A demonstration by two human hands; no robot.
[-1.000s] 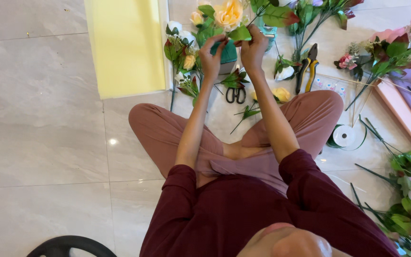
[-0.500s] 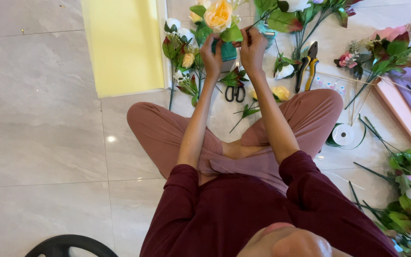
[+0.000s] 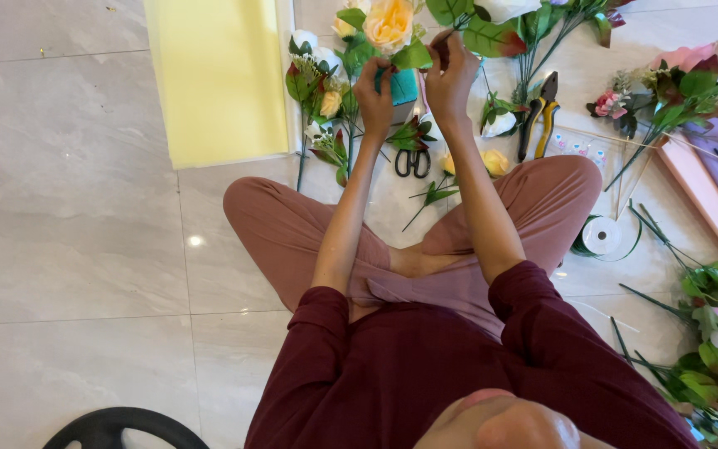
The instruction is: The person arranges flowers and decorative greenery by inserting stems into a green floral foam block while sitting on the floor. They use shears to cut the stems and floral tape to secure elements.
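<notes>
A yellow sheet (image 3: pixel 219 79) lies far left on the floor (image 3: pixel 68 208). The left hand (image 3: pixel 373 93) grips a teal foam block (image 3: pixel 404 86) carrying an upright peach rose (image 3: pixel 388 22); the right hand (image 3: pixel 450 79) pinches a leafy stem (image 3: pixel 485 35) pointing far-right. Scissors (image 3: pixel 412 162) lie just nearer.

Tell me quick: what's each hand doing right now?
Left hand: closed around the teal block under the peach flower.
Right hand: fingers pinched on a green leaf stem beside the block.
</notes>
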